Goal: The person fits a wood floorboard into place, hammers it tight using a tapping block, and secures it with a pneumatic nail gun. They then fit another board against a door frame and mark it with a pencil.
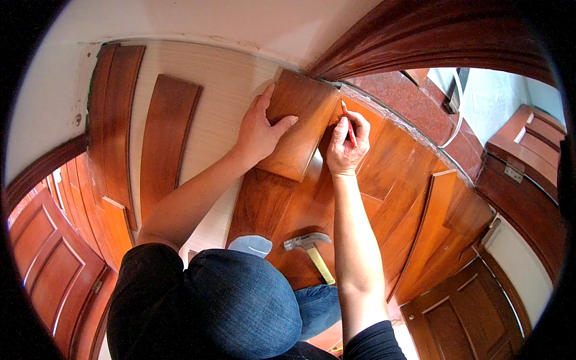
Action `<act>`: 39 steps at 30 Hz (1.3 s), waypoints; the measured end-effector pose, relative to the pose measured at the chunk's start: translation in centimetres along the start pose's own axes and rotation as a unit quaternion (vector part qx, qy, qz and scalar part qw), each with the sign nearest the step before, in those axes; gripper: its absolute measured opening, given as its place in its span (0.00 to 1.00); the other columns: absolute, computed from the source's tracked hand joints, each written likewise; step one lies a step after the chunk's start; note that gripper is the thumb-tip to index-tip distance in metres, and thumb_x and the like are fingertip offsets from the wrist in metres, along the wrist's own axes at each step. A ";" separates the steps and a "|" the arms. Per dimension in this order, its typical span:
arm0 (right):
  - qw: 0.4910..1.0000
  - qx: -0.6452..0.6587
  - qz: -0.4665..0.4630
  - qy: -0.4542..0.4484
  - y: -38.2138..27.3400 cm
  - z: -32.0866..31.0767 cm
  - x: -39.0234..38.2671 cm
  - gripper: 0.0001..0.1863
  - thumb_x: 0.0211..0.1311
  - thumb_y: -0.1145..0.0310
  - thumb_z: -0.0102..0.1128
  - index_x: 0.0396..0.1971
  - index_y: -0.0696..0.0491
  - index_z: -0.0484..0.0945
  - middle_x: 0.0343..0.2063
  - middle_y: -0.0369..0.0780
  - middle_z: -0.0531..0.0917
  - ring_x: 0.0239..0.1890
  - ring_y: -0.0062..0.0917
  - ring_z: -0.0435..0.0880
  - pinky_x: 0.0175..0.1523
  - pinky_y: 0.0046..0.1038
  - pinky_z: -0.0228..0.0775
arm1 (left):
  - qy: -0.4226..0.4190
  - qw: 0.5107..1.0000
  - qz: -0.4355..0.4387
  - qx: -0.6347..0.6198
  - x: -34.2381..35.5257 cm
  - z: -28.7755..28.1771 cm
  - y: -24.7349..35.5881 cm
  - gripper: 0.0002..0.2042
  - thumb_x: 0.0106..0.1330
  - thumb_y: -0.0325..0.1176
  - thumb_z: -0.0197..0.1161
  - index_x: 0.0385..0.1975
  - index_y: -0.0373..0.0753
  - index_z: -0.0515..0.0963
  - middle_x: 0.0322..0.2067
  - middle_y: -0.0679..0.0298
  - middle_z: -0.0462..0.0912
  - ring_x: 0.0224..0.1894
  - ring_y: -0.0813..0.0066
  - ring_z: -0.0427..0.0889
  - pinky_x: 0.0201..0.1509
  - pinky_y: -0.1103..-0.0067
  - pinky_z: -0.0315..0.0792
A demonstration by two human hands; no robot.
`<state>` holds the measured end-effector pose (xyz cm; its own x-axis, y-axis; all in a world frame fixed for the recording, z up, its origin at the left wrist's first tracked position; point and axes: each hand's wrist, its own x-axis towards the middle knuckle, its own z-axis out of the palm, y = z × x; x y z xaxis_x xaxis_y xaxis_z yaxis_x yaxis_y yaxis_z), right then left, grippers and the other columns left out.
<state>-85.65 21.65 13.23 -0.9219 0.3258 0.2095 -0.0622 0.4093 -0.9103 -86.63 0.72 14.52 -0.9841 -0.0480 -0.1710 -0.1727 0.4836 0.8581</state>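
Observation:
A short reddish-brown floorboard piece (305,135) lies across the laid wooden floor (378,162), its far end near the door frame. My left hand (259,131) holds it by its left edge, thumb spread on top. In my right hand (347,149) a red pencil (352,138) is pinched, its tip up at the far strip of the floor, just right of the piece. Whether the tip touches the wood, I cannot tell. Between my knee and right forearm lies a hammer (318,257) with a metal head and a yellowish handle.
Loose boards lie on the pale underlay (207,114): one long plank (170,126) stands apart at the left. Another narrow plank (427,225) rests on the laid floor at right. A stone threshold (414,114) and a white cable (459,111) are beyond. Wooden doors flank both sides.

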 end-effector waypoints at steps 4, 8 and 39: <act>1.000 0.001 0.007 -0.008 -0.5 0.0 0.0 0.10 0.72 0.71 0.64 0.49 0.58 0.81 0.37 0.41 0.85 0.37 0.26 0.84 0.47 0.28 0.79 | -0.005 1.000 -0.008 -0.020 0.1 0.0 -0.2 0.44 0.62 0.41 0.78 0.75 0.33 0.62 0.63 0.43 0.76 0.67 0.49 0.76 0.71 0.65 0.70; 1.000 0.007 0.009 -0.010 -0.7 0.0 0.1 0.11 0.72 0.71 0.63 0.49 0.58 0.82 0.38 0.41 0.86 0.38 0.24 0.85 0.48 0.27 0.79 | -0.002 1.000 -0.007 -0.017 0.0 0.0 0.2 0.44 0.62 0.41 0.78 0.75 0.33 0.62 0.63 0.43 0.76 0.67 0.49 0.76 0.71 0.65 0.70; 0.991 0.061 0.108 0.046 -3.0 3.4 -0.4 0.11 0.74 0.69 0.66 0.47 0.59 0.76 0.41 0.41 0.87 0.42 0.23 0.87 0.52 0.25 0.78 | 0.007 1.000 -0.001 0.014 -0.1 -0.1 0.3 0.44 0.62 0.40 0.78 0.75 0.32 0.62 0.66 0.43 0.75 0.68 0.49 0.75 0.73 0.64 0.68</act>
<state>-86.40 17.41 14.65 -0.8800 0.4739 0.0328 0.0813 0.2184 -0.9725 -86.54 0.80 14.81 -0.9841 -0.0623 -0.1662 -0.1746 0.5081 0.8434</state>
